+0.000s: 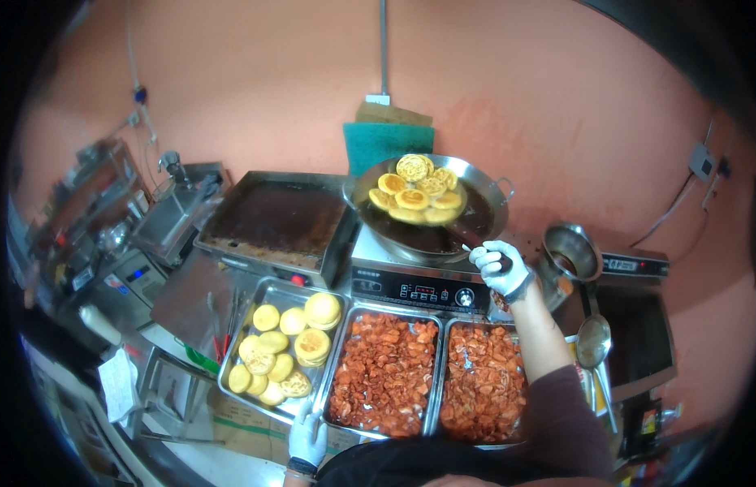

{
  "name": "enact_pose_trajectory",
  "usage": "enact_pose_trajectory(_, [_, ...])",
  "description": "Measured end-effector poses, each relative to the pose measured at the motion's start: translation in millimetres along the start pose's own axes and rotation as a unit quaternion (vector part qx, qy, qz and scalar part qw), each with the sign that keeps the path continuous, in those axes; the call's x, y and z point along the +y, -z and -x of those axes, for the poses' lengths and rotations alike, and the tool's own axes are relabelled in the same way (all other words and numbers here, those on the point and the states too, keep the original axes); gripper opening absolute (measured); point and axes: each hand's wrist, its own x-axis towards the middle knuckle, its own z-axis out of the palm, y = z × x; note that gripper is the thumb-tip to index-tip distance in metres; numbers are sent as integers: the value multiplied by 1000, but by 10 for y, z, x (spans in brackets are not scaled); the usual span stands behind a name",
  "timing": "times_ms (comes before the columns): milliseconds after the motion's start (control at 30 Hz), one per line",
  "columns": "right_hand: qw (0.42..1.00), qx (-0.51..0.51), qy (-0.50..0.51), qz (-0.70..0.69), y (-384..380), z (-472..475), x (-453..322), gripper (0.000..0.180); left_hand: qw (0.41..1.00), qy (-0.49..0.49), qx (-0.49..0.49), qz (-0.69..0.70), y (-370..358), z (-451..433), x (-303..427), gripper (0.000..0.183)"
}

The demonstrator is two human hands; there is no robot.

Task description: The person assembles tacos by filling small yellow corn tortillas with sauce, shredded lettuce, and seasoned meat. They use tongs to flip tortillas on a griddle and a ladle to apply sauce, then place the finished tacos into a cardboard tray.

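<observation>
My gloved right hand (501, 268) is closed around the handle of a utensil just beyond the front rim of a large two-handled metal pan (390, 246). The utensil's far end reaches under or among several round golden flatbreads (413, 199) over dark oil; its head is hidden. My gloved left hand (308, 435) rests at the near edge of a metal tray (265, 409) of pale yellow flatbreads (271, 342), fingers apart, holding nothing. Beside it stand two metal trays of red seasoned meat pieces (381, 371), the right one partly behind my right arm.
A flat griddle (274, 216) stands left of the pan, which sits on an induction cooker (408, 292). Red-handled tongs (219, 341) lie left of the trays. At right are a metal pot (571, 252) and a ladle (593, 342). A sink (177, 213) stands far left.
</observation>
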Motion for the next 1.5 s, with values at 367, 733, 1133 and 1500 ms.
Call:
enact_pose_trajectory(367, [997, -66, 20, 22, 36, 426, 402, 14, 1000, -9, 0, -10, 7, 41, 17, 37])
enact_pose_trajectory(733, [994, -64, 80, 47, 15, 528, 621, 26, 999, -40, 3, 12, -80, -57, -32, 41])
enact_pose_trajectory(1133, [991, -90, 65, 71, -140, 787, 690, 14, 997, -72, -5, 15, -139, 11, -55, 46])
enact_pose_trajectory(1500, [991, -119, 67, -3, -69, 832, 684, 44, 995, -92, -16, 20, -154, 15, 78, 42])
